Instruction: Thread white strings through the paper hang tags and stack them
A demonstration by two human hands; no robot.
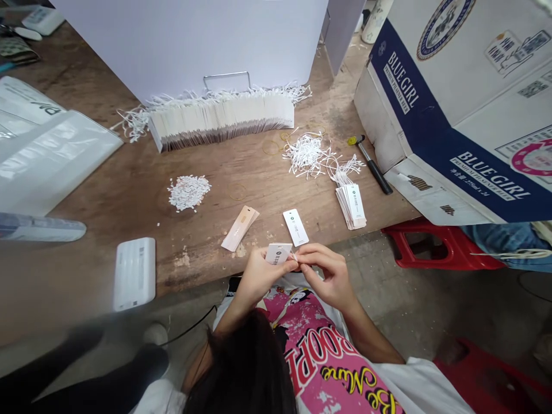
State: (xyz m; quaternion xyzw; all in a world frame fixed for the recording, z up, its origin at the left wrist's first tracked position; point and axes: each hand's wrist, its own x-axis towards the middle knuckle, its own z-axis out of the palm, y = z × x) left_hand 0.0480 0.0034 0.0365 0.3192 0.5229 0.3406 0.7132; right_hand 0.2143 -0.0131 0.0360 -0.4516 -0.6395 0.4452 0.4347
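Left hand (257,275): fingers pinch at least one white tag (278,251) | right hand (328,270): fingers pinching white string (294,256) | table (207,230) — one hammer (374,167), one-thirty; one white block (134,273), nine o'clock

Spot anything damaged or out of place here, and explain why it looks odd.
The Blue Girl carton looks torn: ribbed brown patches interrupt its white lower side. One small white piece lies apart from the pile.
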